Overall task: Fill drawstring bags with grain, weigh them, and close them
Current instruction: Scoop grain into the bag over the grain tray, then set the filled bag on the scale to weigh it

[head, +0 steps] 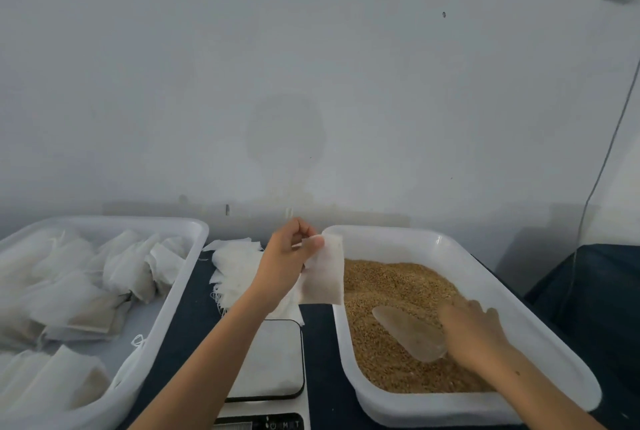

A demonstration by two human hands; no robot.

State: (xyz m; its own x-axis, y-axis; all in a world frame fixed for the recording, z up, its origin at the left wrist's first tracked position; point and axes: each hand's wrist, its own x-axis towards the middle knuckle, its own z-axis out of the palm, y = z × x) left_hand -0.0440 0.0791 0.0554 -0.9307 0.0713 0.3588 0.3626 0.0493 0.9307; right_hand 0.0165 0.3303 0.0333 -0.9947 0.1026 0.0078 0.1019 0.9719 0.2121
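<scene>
Left hand (pixel 287 256) pinches an empty drawstring bag (pixel 323 272) by its top edge, bag hanging at the near-left rim of the grain tray (pixel 540 294), mouth not visibly opened. Right hand (pixel 472 329) is down in the grain (pixel 398 287), gripping the handle end of a clear plastic scoop (pixel 410 331). The hand is motion-blurred, so the finger wrap is probably closed but I can't confirm it.

Risks from here:
- Bag held by one edge only. If the mouth stays flat, the scoop load likely spills onto the dark worktop (pixel 318 343) or the scale.
- Bag hangs over the tray edge, not over the grain, so any miss lands outside.
- Overfull scoop means overweight on the scale (pixel 270 360), which sits below the left wrist, and then rework.

Counts:
- 2 white trays: grain tray under the right hand, filled-bag tray (pixel 187 232) left of the left forearm.
- 1 scoop, 1 scale, 1 bag in hand.
- 1 loose stack of empty bags (pixel 235 266) just left of the left hand, sheets too overlapped to count.
- Filled bags (pixel 79 294): roughly ten or more.
</scene>
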